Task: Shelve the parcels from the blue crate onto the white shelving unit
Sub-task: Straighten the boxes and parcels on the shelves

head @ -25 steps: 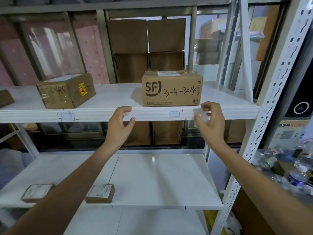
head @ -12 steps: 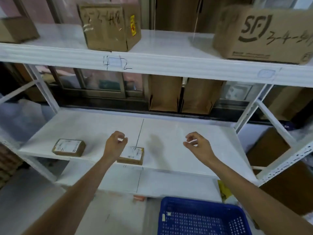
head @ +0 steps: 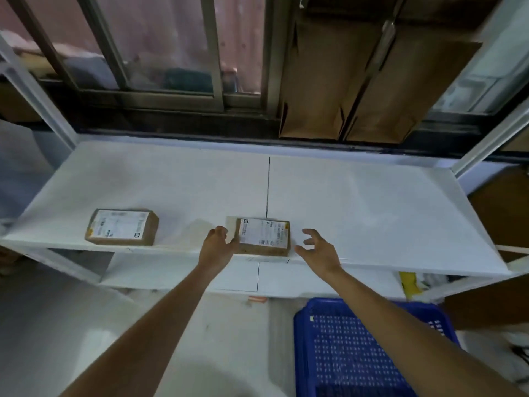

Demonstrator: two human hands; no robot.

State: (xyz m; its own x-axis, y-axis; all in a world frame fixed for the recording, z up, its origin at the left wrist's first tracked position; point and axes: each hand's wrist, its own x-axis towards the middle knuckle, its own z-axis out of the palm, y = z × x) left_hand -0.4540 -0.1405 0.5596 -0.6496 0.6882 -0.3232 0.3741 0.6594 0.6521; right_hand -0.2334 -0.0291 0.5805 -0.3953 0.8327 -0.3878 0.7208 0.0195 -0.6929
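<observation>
Two small flat brown parcels with white labels lie on the white shelf [head: 372,213]. One parcel [head: 121,227] sits near the shelf's left front edge. The other parcel [head: 263,236] lies at the front edge by the middle seam. My left hand [head: 219,246] touches this middle parcel's left side with loosely curled fingers. My right hand [head: 317,249] hovers just right of it, fingers spread, holding nothing. The blue crate [head: 369,348] stands on the floor at lower right, its perforated bottom visible with no parcels showing.
Brown paper bags [head: 352,90] hang behind the shelf against a window frame. A lower white shelf [head: 177,273] runs beneath the front edge. A white upright post [head: 492,138] slants at the right. Cardboard stands on the far right, beside a yellow item.
My view dropped from the upper shelf with the large boxes to the lower shelf. Both hands came down to either side of the middle small parcel.
</observation>
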